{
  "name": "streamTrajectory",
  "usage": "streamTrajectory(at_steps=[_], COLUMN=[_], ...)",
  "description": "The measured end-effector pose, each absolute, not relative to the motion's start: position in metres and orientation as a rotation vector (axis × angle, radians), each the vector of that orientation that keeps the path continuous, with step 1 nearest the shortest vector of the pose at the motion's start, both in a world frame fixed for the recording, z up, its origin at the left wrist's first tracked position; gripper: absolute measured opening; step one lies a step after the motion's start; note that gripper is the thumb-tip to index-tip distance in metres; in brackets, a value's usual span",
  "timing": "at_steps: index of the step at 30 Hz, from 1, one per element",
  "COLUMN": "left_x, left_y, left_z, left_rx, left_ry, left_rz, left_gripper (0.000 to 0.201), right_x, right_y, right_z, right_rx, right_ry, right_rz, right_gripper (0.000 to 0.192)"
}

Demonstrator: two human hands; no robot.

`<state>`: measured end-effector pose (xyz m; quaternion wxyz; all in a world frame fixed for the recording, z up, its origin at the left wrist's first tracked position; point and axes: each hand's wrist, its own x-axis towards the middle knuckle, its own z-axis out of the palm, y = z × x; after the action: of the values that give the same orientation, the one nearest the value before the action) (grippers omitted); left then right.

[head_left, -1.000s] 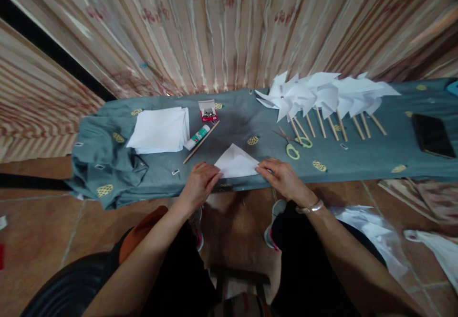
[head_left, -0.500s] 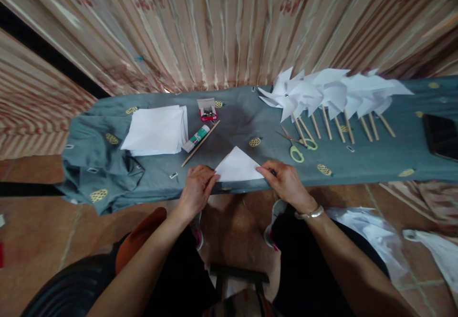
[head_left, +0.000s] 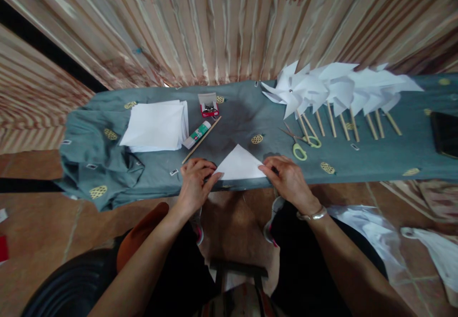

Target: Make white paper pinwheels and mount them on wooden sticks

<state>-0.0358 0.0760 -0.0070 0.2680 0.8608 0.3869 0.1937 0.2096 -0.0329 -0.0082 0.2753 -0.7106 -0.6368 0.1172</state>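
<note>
A white sheet of paper (head_left: 240,164), folded into a triangle, lies at the table's front edge with its tip pointing away from me. My left hand (head_left: 196,179) pinches its left corner between thumb and fingers. The right corner is gripped the same way by my right hand (head_left: 284,176), which has a silver bracelet at the wrist. Beyond my left hand lie a thin wooden stick (head_left: 202,140) and a green and white glue stick (head_left: 196,134). Scissors (head_left: 299,150) with light green handles rest beyond my right hand.
A stack of white paper (head_left: 153,125) is on the left of the cloth-covered table (head_left: 239,111). A small red box (head_left: 209,109) of metal pins stands open. Several paper pinwheels (head_left: 336,88) on sticks line the back right, with a dark phone (head_left: 444,133) at the far right.
The view has shifted slightly. Both hands keep hold of the folded paper's corners, and the paper looks much the same.
</note>
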Motion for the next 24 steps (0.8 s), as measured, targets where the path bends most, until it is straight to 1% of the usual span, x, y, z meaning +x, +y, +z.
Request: streamTrajectory(at_steps=[19, 24], left_x=[-0.0290, -0.0285], left_y=[0.0809, 0.0820], left_z=[-0.0105, -0.0104], left_rx=[2.281, 2.326], left_ry=[1.104, 1.098], left_rz=[0.577, 0.561], left_gripper=[0.031, 0.028], right_x=[0.2117, 0.2127], right_y=[-0.0258, -0.0244], right_z=[-0.0150, -0.0154], right_rx=[-2.019, -2.035], right_ry=[-1.688, -1.691], right_rz=[0.255, 0.260], right_gripper=[0.042, 0.042])
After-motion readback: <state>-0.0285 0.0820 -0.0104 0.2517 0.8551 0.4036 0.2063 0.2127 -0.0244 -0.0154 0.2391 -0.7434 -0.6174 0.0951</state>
